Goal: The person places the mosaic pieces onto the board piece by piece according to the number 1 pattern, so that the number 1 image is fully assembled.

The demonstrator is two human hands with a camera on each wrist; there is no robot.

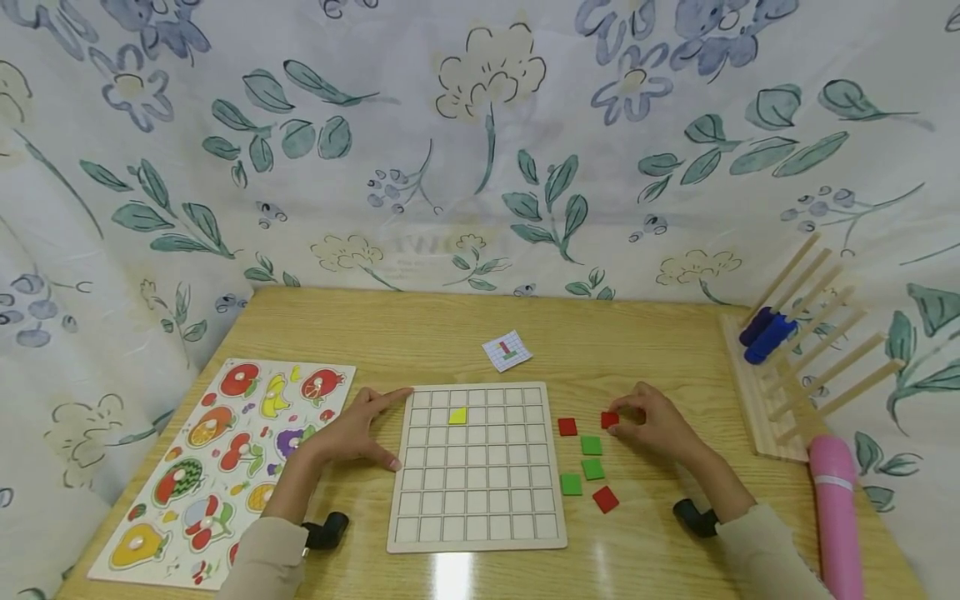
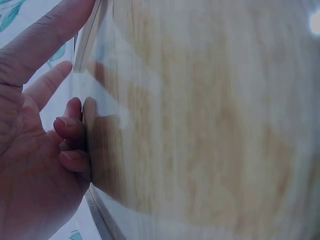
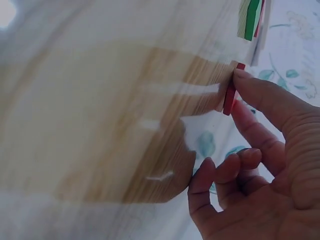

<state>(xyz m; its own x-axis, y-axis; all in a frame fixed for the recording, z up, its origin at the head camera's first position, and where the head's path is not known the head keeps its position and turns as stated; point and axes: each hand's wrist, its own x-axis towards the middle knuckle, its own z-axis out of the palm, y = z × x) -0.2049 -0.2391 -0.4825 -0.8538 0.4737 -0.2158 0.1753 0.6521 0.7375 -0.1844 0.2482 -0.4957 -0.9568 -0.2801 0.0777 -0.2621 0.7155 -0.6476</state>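
A white gridded board (image 1: 477, 467) lies on the table with one yellow tile (image 1: 457, 416) in an upper cell. My left hand (image 1: 352, 432) is at the board's left side, index finger and thumb spread wide along its edge, the other fingers bent against the tabletop in the left wrist view. To the right of the board, my right hand (image 1: 651, 423) pinches a red square tile (image 3: 230, 90) between thumb and index finger, at the table surface. Around it lie another red tile (image 1: 567, 427), a tilted red tile (image 1: 605, 499) and several green tiles (image 1: 591, 445).
Behind the board lies a small pattern card (image 1: 507, 351). A fruit puzzle board (image 1: 161, 533) fills the left side. At right stand a wooden peg rack (image 1: 780, 450) with blue pieces and a pink cylindrical object (image 1: 836, 525). Floral curtain (image 1: 450, 167) borders the table.
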